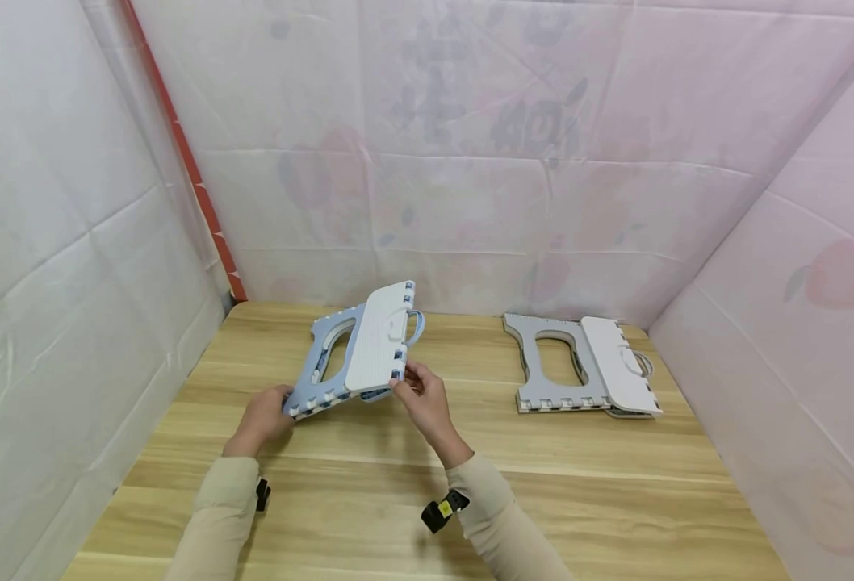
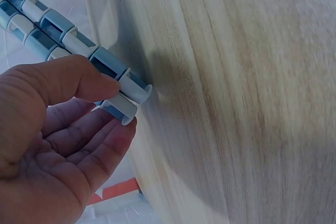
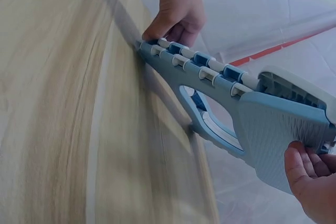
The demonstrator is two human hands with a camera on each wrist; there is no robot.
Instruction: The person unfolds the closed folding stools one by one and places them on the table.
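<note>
A folded step stool (image 1: 376,347), pale blue with a white ribbed top panel, is held tilted over the left part of the table, its right side raised. My left hand (image 1: 263,415) pinches its near left corner; in the left wrist view the thumb and fingers (image 2: 113,140) are on the blue and white hinge joints. At the near right corner my right hand (image 1: 427,403) grips the edge beside the white panel. A thin blue carry handle (image 1: 419,329) sticks out on the right. The right wrist view shows the stool's hinged side (image 3: 205,74) stretching between both hands.
A second folded step stool (image 1: 612,355), grey and white, lies flat at the back right of the wooden table (image 1: 369,500). Pale printed sheets (image 1: 470,202) hang behind and on both sides. A red strip (image 1: 194,173) runs down the back left corner.
</note>
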